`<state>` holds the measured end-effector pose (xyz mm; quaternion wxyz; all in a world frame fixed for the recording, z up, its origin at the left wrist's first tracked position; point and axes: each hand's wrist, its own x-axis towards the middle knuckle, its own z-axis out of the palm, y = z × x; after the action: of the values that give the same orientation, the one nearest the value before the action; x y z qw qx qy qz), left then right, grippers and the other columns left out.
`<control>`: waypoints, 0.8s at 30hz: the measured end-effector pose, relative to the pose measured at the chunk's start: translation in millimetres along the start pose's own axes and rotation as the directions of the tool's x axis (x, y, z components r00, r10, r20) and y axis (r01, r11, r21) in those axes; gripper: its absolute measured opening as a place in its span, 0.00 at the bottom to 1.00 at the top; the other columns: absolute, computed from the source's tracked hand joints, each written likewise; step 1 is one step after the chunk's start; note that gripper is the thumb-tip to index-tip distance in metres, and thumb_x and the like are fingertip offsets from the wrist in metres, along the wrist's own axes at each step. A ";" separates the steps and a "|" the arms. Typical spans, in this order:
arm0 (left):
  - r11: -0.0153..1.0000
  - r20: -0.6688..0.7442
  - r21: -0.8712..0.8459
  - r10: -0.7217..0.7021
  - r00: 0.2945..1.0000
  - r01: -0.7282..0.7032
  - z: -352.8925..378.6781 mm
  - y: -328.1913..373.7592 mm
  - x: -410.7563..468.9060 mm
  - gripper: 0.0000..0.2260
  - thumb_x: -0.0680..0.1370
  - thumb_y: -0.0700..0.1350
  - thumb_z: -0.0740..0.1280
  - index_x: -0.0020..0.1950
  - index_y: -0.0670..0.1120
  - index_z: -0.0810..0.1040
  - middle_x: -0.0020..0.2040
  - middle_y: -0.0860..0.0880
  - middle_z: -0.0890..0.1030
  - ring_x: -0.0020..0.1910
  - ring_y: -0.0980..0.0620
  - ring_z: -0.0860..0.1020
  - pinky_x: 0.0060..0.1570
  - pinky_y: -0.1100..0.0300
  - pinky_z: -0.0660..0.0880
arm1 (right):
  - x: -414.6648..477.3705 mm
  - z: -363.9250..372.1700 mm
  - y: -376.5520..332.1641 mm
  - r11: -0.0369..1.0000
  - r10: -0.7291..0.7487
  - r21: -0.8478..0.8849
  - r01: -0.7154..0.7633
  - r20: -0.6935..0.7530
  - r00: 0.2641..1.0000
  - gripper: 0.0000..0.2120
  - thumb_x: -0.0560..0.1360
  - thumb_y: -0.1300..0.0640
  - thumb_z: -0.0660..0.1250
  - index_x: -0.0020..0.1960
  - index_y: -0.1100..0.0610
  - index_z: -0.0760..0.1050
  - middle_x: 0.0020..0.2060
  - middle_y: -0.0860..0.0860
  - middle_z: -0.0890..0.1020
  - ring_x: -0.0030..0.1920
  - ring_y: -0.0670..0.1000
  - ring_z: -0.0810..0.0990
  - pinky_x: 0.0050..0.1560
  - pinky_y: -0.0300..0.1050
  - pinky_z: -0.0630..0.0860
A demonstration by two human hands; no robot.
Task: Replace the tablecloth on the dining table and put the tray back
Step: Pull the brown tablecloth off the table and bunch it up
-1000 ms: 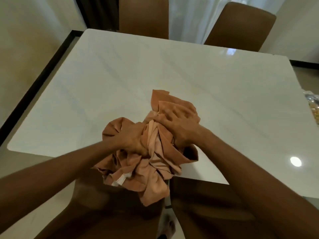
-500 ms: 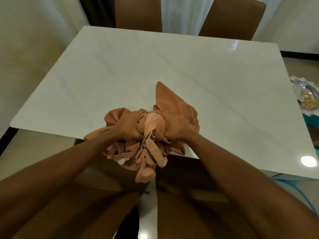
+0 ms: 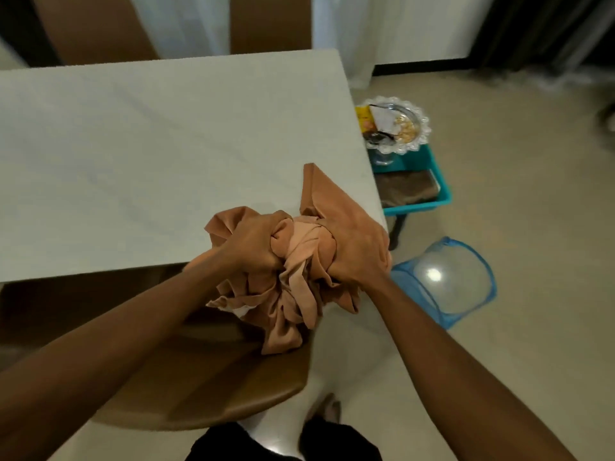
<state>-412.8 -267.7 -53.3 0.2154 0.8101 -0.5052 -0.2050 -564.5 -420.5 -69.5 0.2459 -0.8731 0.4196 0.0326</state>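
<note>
A bunched orange-brown tablecloth (image 3: 296, 281) hangs over the near right corner of the bare white dining table (image 3: 149, 154). My left hand (image 3: 254, 246) grips the bundle from the left and my right hand (image 3: 357, 252) grips it from the right, both closed tight on the fabric. One flat corner of the cloth sticks up behind my right hand. The silver scalloped tray (image 3: 397, 124) with small items stands to the right of the table, on top of a teal basket (image 3: 426, 191).
A folded brown cloth (image 3: 407, 191) lies in the teal basket. A blue mesh hamper (image 3: 449, 277) sits on the floor by the table's right corner. A brown chair (image 3: 213, 377) is under my arms; two more chairs stand at the far side by white curtains.
The view has swung right, bringing the tray, basket and hamper into sight. Both hands have carried the bundled cloth toward the table's near right corner, still gripped.
</note>
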 end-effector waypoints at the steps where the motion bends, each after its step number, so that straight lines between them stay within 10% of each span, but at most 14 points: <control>1: 1.000 0.031 -0.010 0.007 1.000 -0.007 6.8 11.9 4.7 0.28 0.63 0.50 0.77 0.61 0.55 0.74 0.49 0.56 0.80 0.47 0.56 0.78 0.44 0.66 0.69 | 16.2 5.0 10.0 0.969 0.206 0.163 -0.185 -0.121 0.971 0.16 0.81 0.52 0.64 0.67 0.55 0.75 0.63 0.57 0.80 0.63 0.58 0.79 0.67 0.55 0.74; 4: 0.993 0.100 -0.058 0.106 0.989 -0.101 43.9 72.3 40.5 0.26 0.63 0.50 0.78 0.58 0.57 0.73 0.47 0.58 0.79 0.46 0.57 0.78 0.45 0.66 0.70 | -4.4 -13.9 122.6 0.972 0.189 -0.137 -0.189 -0.015 0.982 0.14 0.78 0.46 0.66 0.61 0.50 0.79 0.55 0.48 0.83 0.56 0.50 0.81 0.59 0.50 0.78; 11: 0.939 0.202 -0.207 0.314 0.928 -0.273 138.1 190.0 125.1 0.22 0.66 0.53 0.78 0.56 0.58 0.73 0.45 0.60 0.79 0.46 0.59 0.78 0.49 0.62 0.75 | -47.1 -120.6 243.3 0.994 0.005 0.107 0.001 -0.054 0.999 0.28 0.71 0.39 0.68 0.70 0.37 0.66 0.56 0.44 0.82 0.55 0.51 0.80 0.60 0.52 0.76; 19: 0.860 0.190 -0.373 0.437 0.879 -0.348 256.9 276.3 227.1 0.21 0.66 0.48 0.77 0.57 0.51 0.78 0.45 0.59 0.79 0.44 0.62 0.74 0.49 0.79 0.63 | -22.8 -176.0 372.5 0.963 0.271 0.006 -0.271 0.011 0.963 0.27 0.70 0.35 0.65 0.68 0.31 0.63 0.53 0.44 0.82 0.52 0.55 0.81 0.53 0.46 0.69; 24: 0.844 0.289 -0.484 0.403 0.868 -0.231 330.8 273.9 287.5 0.20 0.66 0.43 0.76 0.49 0.63 0.73 0.41 0.57 0.77 0.43 0.57 0.75 0.49 0.65 0.68 | 34.6 -155.5 428.6 0.940 0.337 -0.074 -0.332 0.062 0.939 0.23 0.74 0.34 0.64 0.67 0.38 0.67 0.53 0.46 0.81 0.52 0.55 0.80 0.56 0.48 0.71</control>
<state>-678.1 -684.0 -206.2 0.3196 0.5891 -0.6079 -0.4257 -886.4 -742.2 -114.6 0.2245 -0.7946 0.5513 0.1194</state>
